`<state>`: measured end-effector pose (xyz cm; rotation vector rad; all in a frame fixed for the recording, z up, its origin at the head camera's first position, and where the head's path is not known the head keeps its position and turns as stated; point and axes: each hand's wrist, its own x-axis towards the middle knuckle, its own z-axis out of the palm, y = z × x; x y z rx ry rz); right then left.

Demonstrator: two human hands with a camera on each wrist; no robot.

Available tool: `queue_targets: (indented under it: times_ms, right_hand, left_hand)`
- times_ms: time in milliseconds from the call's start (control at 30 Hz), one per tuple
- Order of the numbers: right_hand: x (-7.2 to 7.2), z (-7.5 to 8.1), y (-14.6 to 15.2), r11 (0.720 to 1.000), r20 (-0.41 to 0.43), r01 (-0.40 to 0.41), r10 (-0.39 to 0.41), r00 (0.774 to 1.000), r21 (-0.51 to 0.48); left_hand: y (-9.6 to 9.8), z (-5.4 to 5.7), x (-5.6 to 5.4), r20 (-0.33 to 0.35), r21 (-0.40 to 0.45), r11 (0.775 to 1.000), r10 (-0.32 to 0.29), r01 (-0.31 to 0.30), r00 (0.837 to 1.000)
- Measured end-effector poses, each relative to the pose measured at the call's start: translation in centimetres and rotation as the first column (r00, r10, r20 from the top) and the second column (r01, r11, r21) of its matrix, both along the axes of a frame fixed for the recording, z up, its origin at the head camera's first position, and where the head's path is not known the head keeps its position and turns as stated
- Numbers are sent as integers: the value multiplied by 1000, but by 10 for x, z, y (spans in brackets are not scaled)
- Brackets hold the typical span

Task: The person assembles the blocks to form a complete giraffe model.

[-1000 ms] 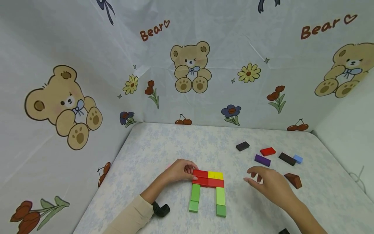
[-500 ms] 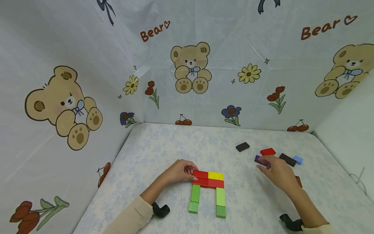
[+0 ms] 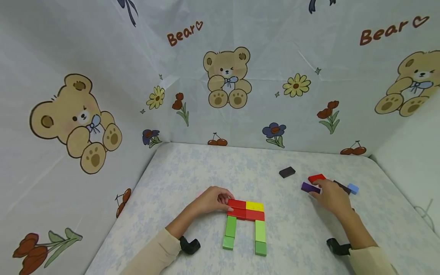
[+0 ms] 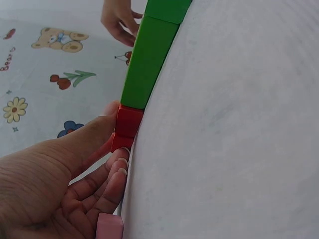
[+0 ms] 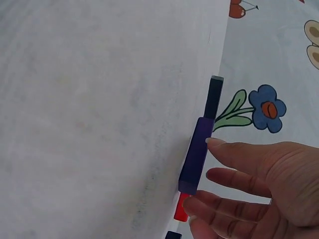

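Note:
My left hand (image 3: 214, 200) holds the left end of two red blocks (image 3: 236, 208), thumb on one side and fingers on the other. These adjoin a yellow block (image 3: 255, 206) and another red block (image 3: 255, 215), with two columns of green blocks (image 3: 230, 227) running toward me. At the right, my right hand (image 3: 331, 196) hovers around a purple block (image 3: 310, 188), fingers spread and loosely bent. In the right wrist view the thumb is at the purple block's side, and the fingers reach toward a red block (image 5: 182, 206) behind it. Whether they touch is unclear.
A black block (image 3: 287, 172) lies farther back. Another dark block (image 3: 343, 187) and a blue block (image 3: 353, 188) sit right of my right hand. A pink block (image 4: 109, 226) lies near my left fingers. Patterned sheets (image 3: 227, 122) stand behind and beside the table.
My right hand has reached forward and right to the purple block, then shifted slightly right toward the red block. My left hand stays on the red blocks; the head view shifts slightly.

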<state>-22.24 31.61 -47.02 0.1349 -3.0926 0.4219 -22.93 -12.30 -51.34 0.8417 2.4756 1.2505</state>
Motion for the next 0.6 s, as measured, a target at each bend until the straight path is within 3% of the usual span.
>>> queue_targets:
  times_ms: [267,600]
  right_hand:
    - [-13,-1,4,1000,104,3,-6,995,28]
    - [-17,-1,4,999,115,-49,48,992,6]
  left_hand:
    - [0,0,0,9,-8,1000,5,-5,1000]
    - [0,2,1,11,-15,1000,3,-3,1000]
